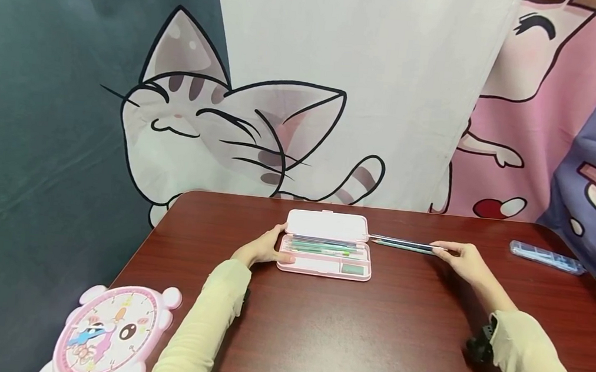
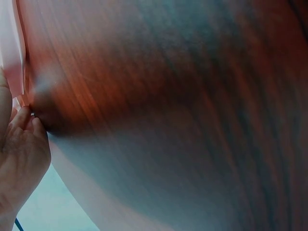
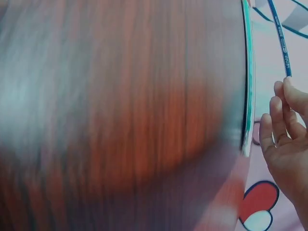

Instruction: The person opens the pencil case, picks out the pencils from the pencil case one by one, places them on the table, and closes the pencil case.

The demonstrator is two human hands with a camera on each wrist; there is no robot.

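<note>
An open pink pencil case [image 1: 324,266] lies on the table, lid back, with several pencils [image 1: 324,247] in its upper compartment and a green eraser [image 1: 353,269] in the lower right one. My left hand [image 1: 266,248] grips the case's left end, thumb on its front part; in the left wrist view that hand [image 2: 24,149] touches the case edge [image 2: 12,53]. Right of the case, my right hand [image 1: 461,260] pinches the end of a dark blue pencil [image 1: 410,242], seen in the right wrist view between the fingertips of the hand [image 3: 291,130]. A green pencil [image 3: 249,72] lies beside it on the table.
A translucent blue case [image 1: 547,257] lies at the table's right side. A pink and white clock-faced toy [image 1: 114,332] is at the lower left. Behind the brown table [image 1: 370,334] hangs a cloth with cartoon animals.
</note>
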